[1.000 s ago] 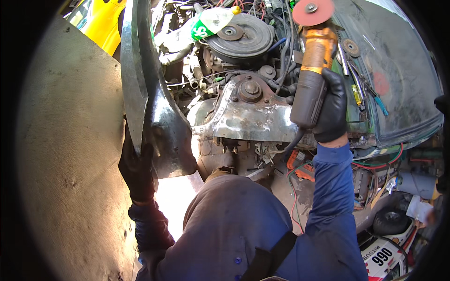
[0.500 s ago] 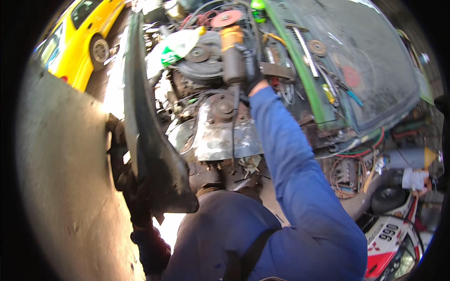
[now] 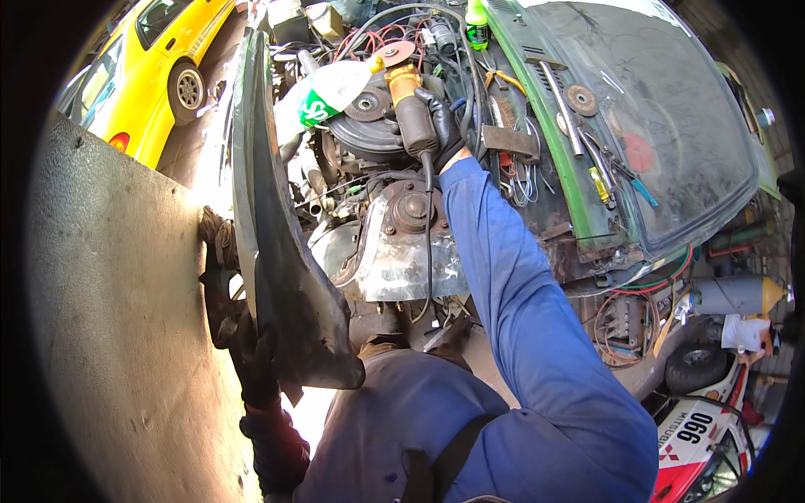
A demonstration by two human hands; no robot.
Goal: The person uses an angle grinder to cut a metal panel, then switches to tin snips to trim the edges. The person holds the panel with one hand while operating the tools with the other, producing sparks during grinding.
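Observation:
My right hand (image 3: 443,127), in a black glove, is closed around the dark body of an angle grinder (image 3: 412,121). Its reddish disc (image 3: 396,54) points away from me, over the engine bay, and a black cord (image 3: 429,243) hangs from its near end. On the left, my gloved left hand (image 3: 254,356) is in shadow, closed on the edge of a long, dark car fender (image 3: 289,285) that stands on end; part of the hand is hidden behind it. Just left of the grinder, a clear bottle with a green label (image 3: 323,101) lies on the round black air filter housing (image 3: 366,134).
A worn board (image 3: 126,318) stands at left, with a yellow car (image 3: 142,75) beyond. Tools, including a yellow-handled screwdriver (image 3: 599,184), and a loose disc (image 3: 580,100) lie below the windshield (image 3: 662,109). A gas cylinder (image 3: 729,296) and tyre (image 3: 698,366) are at right.
The grinder in my right hand has shifted slightly left and nearer to me over the engine. My view has moved a little; my left hand stays on the fender.

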